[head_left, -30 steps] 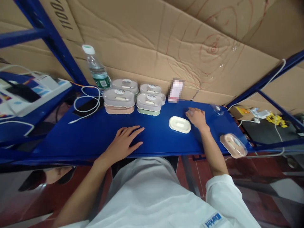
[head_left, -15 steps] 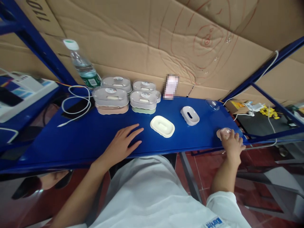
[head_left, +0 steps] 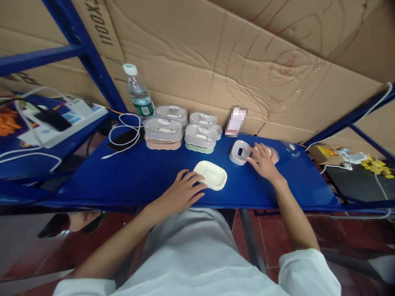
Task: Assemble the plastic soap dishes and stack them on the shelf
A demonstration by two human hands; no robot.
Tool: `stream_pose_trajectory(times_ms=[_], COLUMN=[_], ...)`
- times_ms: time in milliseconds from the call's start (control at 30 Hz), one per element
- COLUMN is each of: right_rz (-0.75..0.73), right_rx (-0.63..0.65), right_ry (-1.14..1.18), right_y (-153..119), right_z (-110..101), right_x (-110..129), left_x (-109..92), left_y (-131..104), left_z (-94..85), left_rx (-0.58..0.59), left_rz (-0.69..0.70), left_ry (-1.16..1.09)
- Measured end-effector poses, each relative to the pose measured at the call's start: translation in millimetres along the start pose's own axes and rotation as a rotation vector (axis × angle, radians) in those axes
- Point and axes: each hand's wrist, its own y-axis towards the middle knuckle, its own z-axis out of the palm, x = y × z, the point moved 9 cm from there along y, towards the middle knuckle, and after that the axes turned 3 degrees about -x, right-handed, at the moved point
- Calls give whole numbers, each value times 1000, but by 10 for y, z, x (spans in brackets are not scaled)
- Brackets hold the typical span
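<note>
My left hand (head_left: 187, 191) lies open and palm down, its fingertips at the near left edge of a cream oval tray (head_left: 212, 174). My right hand (head_left: 263, 162) curls over a pink soap-box-like piece (head_left: 274, 155) with a clear cover, largely hidden under the fingers. The thumb of that hand reaches toward a pale lilac oval piece (head_left: 236, 158) with a dark slot, which sits just to its left. Whether the thumb touches it I cannot tell. Behind the cream tray stand several lidded boxes (head_left: 201, 135) with clear tops, on green and pink bases.
At the back right lies a clear lid (head_left: 290, 149). A water bottle (head_left: 140, 96), a coiled white cable (head_left: 123, 131) and a dark phone-like slab (head_left: 123, 142) are at the left. A pixelated pink object (head_left: 236, 121) leans on the cardboard wall (head_left: 185, 53). Blue posts flank the table.
My right hand has moved left from the table's right end, with the pink piece. The lilac piece has shifted left and turned. My left fingertips now meet the cream tray. The view has shifted.
</note>
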Motion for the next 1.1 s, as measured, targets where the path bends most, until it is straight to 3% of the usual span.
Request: stream_pose_trajectory(times_ms=[133,233,300,400,567,733,933,1100], right_rz=[-269,-408,-494,-510,-334,-379,-447,-382], right_rx=[151,239,293,290,123,87,5,-41], right_ry=[80,164,221,220,138,311,437,504], right_y=[80,-120,-318,-525,-574,-559,-460,-397], right_z=[49,-10,-68,-173,-280,-89,-128,-137], right_x=[844,1338,1532,1518,1236,1470,1732,1698], left_x=[166,345,455,570,595,434,346,77], left_y=[-286,-422,-481,-538,-592,-606,-575,-462], left_z=[-143,-246,-276,-261,-258,-187,-182,-205], left_rx=[-110,-204,-224,-198,-211,-160,-206,-165], left_rz=[-44,-135,-201,-257,-261,-278,-286,-106], left_ry=[8,39,60,36,-63,-213,-228,-101])
